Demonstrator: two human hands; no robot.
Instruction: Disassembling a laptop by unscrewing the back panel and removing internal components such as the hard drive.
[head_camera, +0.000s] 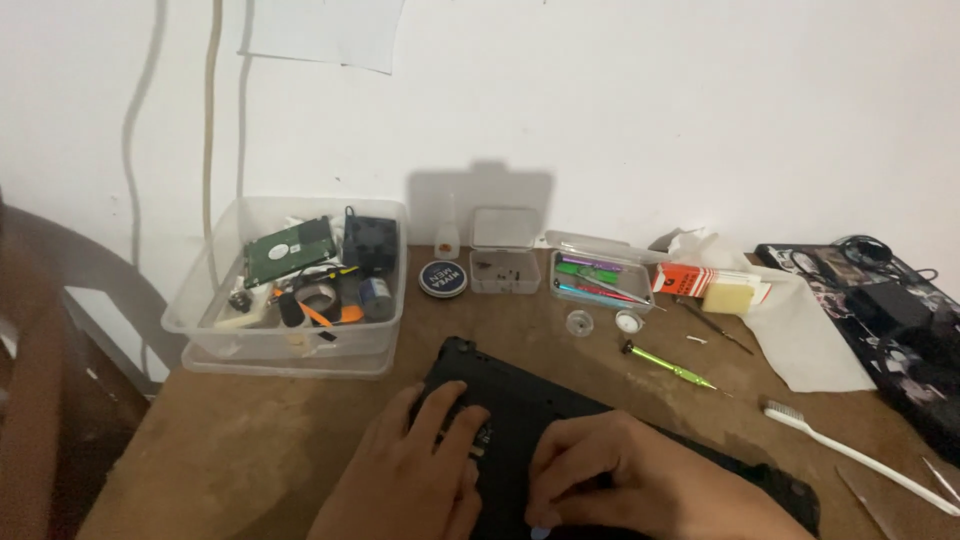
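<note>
Both hands rest on black laptop base (520, 400).
Left hand (415, 470) lies flat, fingers spread; right hand (610, 480) pinches something small, unidentifiable. Round dark-blue tin (443, 278) at 12 o'clock; orange-white carton (688, 279) at 1 o'clock.

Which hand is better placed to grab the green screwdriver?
Right, probably. The right hand rests on the black laptop base, on the side of the green screwdriver; the left hand lies farther away.

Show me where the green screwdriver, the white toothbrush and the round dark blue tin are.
green screwdriver (668, 367): head view, on the middle of its green handle.
white toothbrush (862, 457): head view, on the middle of its white handle.
round dark blue tin (443, 278): head view, on the centre of its lid.
</note>
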